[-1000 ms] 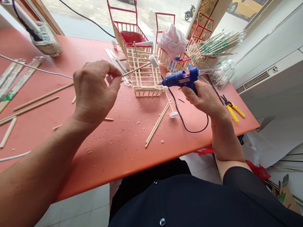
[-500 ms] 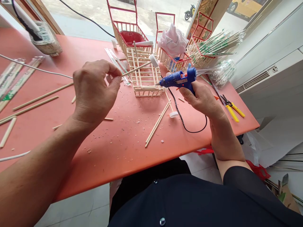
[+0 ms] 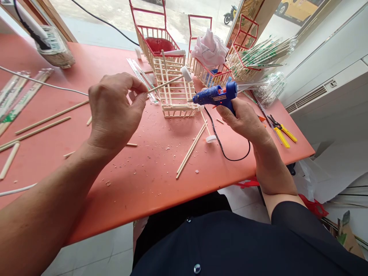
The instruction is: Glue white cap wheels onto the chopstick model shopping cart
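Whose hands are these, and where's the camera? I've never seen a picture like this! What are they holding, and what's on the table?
There's no robot here, just a person's two bare hands. The camera is worn on their head, so you look down as they do.

The left hand pinches a thin stick with a white cap on its far end. The right hand grips a blue glue gun, its tip close to a wooden frame.

On the pink table lie loose sticks, wood crumbs and yellow-handled pliers. Farther back, a pale cloth sits in a red-trimmed basket.
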The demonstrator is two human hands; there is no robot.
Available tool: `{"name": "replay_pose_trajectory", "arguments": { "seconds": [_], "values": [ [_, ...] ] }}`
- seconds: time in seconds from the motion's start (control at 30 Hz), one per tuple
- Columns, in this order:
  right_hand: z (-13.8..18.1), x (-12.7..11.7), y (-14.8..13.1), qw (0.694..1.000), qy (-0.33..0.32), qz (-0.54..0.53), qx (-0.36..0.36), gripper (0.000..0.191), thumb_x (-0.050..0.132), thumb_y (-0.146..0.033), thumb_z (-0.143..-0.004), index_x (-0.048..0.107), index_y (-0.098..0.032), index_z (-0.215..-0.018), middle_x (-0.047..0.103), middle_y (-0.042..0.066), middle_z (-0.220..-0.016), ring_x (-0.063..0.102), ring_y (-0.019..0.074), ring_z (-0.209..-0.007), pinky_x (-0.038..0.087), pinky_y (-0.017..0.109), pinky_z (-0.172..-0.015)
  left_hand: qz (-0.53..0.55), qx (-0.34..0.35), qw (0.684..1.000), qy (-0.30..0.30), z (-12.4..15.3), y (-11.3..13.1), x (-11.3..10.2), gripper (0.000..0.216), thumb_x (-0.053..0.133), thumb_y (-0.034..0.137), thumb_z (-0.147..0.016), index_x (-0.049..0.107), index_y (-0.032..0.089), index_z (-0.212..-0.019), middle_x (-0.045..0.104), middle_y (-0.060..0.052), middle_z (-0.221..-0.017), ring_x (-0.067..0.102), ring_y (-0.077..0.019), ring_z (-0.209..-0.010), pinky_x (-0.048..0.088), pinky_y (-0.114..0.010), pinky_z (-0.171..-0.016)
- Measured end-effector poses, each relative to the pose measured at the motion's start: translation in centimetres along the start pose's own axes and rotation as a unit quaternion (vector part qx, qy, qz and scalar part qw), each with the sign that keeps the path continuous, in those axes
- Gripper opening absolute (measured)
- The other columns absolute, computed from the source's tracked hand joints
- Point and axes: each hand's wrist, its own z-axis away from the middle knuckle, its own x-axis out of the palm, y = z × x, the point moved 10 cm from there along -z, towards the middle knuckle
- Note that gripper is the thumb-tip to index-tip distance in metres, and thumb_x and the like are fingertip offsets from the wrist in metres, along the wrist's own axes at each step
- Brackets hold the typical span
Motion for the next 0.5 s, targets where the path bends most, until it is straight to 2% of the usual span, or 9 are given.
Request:
{"name": "replay_pose_trajectory", "arguments": {
  "seconds": [0.13, 0.23, 0.5],
  "values": [
    [0.1, -0.2, 0.0, 1.0, 0.005, -0.009, -0.008, 0.052, 0.056, -0.072, -0.112, 0.063, -0.023, -0.095, 0.061, 0.001, -0.078, 0.054, 0.018, -0.075, 0.04, 0.037, -0.074, 0.0, 0.002, 1.0, -0.001, 0.0, 0.0, 0.1, 0.022, 0.064, 0.026, -0.097, 0.08, 0.016, -0.109, 0.078, -0.005, -0.104, 0.075, -0.0278, -0.109, 0.053, -0.05, -0.116],
    [0.2, -0.4, -0.1, 1.0, -0.003, -0.01, -0.004, 0.05, 0.058, -0.069, -0.112, 0.063, -0.023, -0.094, 0.061, 0.001, -0.078, 0.054, 0.018, -0.075, 0.039, 0.037, -0.074, -0.002, 0.006, 1.0, 0.006, 0.0, 0.0, 0.0, 0.024, 0.063, 0.026, -0.096, 0.081, 0.015, -0.109, 0.079, -0.006, -0.103, 0.076, -0.0286, -0.107, 0.055, -0.05, -0.114],
    [0.7, -1.2, 0.1, 1.0, -0.015, -0.007, 0.016, 0.045, 0.062, -0.063, -0.113, 0.066, -0.022, -0.095, 0.062, 0.001, -0.079, 0.056, 0.0181, -0.075, 0.039, 0.038, -0.076, -0.002, 0.009, 1.0, 0.001, 0.0, -0.4, 0.2, 0.02, 0.064, 0.027, -0.098, 0.078, 0.018, -0.108, 0.078, -0.003, -0.104, 0.074, -0.0256, -0.11, 0.053, -0.05, -0.119]
  ]
}}
